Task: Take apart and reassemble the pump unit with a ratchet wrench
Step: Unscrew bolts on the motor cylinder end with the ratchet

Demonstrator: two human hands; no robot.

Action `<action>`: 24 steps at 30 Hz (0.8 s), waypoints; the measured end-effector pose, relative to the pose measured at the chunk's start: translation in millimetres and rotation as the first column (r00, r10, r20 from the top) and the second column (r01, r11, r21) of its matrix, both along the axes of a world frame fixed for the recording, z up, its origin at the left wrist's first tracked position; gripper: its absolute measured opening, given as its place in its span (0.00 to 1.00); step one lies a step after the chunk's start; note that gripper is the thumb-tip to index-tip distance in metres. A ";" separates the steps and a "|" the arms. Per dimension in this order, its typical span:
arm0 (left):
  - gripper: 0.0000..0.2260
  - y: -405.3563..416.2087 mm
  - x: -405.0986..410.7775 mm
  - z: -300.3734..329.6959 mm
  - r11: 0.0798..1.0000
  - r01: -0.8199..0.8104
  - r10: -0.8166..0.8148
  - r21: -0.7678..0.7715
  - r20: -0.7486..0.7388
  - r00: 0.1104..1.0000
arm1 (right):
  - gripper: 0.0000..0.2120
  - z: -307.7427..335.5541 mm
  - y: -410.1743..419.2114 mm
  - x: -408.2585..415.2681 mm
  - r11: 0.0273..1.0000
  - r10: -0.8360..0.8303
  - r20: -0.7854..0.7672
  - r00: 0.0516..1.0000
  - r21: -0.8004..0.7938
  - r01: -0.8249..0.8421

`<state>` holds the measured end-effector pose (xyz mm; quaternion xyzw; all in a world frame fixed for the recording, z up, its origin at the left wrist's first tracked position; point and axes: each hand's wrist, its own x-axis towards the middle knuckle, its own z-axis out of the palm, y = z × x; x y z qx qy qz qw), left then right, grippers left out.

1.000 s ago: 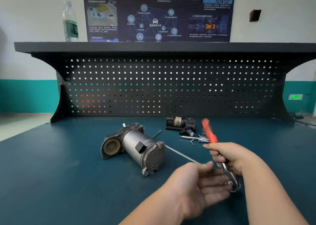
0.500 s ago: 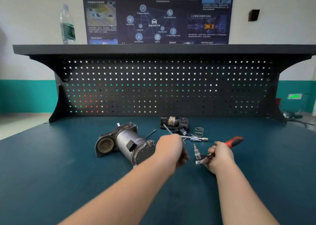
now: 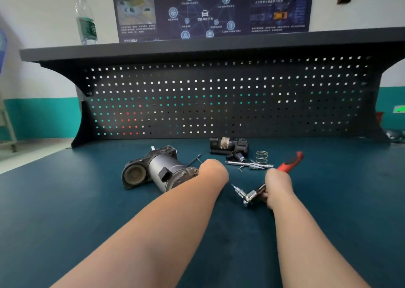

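The pump unit point(image 3: 157, 171), a grey metal cylinder with a black housing, lies on its side on the blue bench. My left hand point(image 3: 213, 171) is at the pump's near end cap, with its back toward me and its fingers curled out of sight. The long bolt it carried is hidden behind it. My right hand point(image 3: 277, 187) grips the ratchet wrench point(image 3: 258, 191) by its red handle point(image 3: 291, 161). The wrench head, with a bit socket point(image 3: 237, 190) on it, points up and to the left, just above the bench.
Behind my hands lie a black removed pump part point(image 3: 228, 145), a spring point(image 3: 262, 156), an extension bar with sockets point(image 3: 249, 165), a thin rod point(image 3: 194, 160) and small screws. A black pegboard point(image 3: 219, 99) closes the back. A water bottle point(image 3: 86, 20) stands on its shelf.
My left hand pulled the long bolt away, then carried it left to the pump's end cap. My right hand swung the wrench handle from upright down to the right, and its head now points left.
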<state>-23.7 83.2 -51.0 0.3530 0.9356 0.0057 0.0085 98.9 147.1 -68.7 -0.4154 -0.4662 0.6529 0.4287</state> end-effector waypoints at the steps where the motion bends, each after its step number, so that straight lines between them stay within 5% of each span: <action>1: 0.15 -0.9 4.7 0.2 0.995 -0.014 0.013 0.101 0.008 1.000 | 0.17 -2.1 -1.7 -2.3 0.997 0.034 0.070 0.997 0.068 -0.039; 4: 0.09 -18.7 37.4 9.2 0.904 0.105 -0.110 0.415 -0.013 0.994 | 0.02 2.1 -5.2 -4.2 0.994 0.094 0.261 0.961 -0.070 -0.079; 5: 0.05 -32.5 48.7 12.1 0.842 0.213 -0.188 0.495 -0.101 0.977 | 0.07 3.5 -2.6 -5.7 0.989 0.115 0.325 0.939 -0.124 -0.079; 9: 0.05 -108.7 47.6 22.2 0.540 0.483 -0.177 0.689 -0.469 0.866 | 0.08 7.6 -2.7 -4.4 0.968 0.078 0.790 0.608 0.085 -0.235; 11: 0.04 -141.8 21.5 22.9 0.449 0.342 -0.046 0.825 -0.361 0.931 | 0.12 4.9 -6.1 -2.7 0.964 0.033 0.827 0.561 0.123 -0.238; 12: 0.06 -154.3 6.0 22.0 0.364 0.192 -0.045 0.911 -0.189 0.981 | 0.13 5.6 -9.8 -0.7 0.962 0.000 0.834 0.552 0.151 -0.229; 13: 0.08 -164.0 -7.3 21.1 0.247 0.016 -0.147 0.969 0.021 0.989 | 0.13 6.2 -14.0 0.8 0.960 -0.047 0.820 0.571 0.196 -0.202; 15: 0.13 -177.5 -28.8 15.4 0.097 -0.282 -0.402 0.955 0.296 0.866 | 0.14 11.9 -28.1 -3.9 0.914 -0.230 0.724 0.650 0.390 -0.111; 17: 0.14 -178.2 -41.8 4.5 0.150 -0.324 -0.478 0.934 0.356 0.803 | 0.15 22.2 -55.1 -10.7 0.804 -0.287 0.474 0.832 0.591 -0.060; 19: 0.12 -175.4 -49.9 -4.5 0.225 -0.273 -0.486 0.935 0.350 0.801 | 0.19 30.0 -95.8 -26.6 0.723 -0.047 0.301 0.952 0.669 -0.175; 21: 0.11 -171.6 -51.1 -10.2 0.274 -0.236 -0.518 0.932 0.350 0.780 | 0.33 23.8 -130.6 -42.0 0.654 0.205 0.366 0.908 0.638 -0.405; 24: 0.14 -169.7 -50.7 -14.3 0.320 -0.186 -0.594 0.929 0.350 0.724 | 0.49 -0.2 -149.7 -56.9 0.578 0.261 0.561 0.785 0.561 -0.593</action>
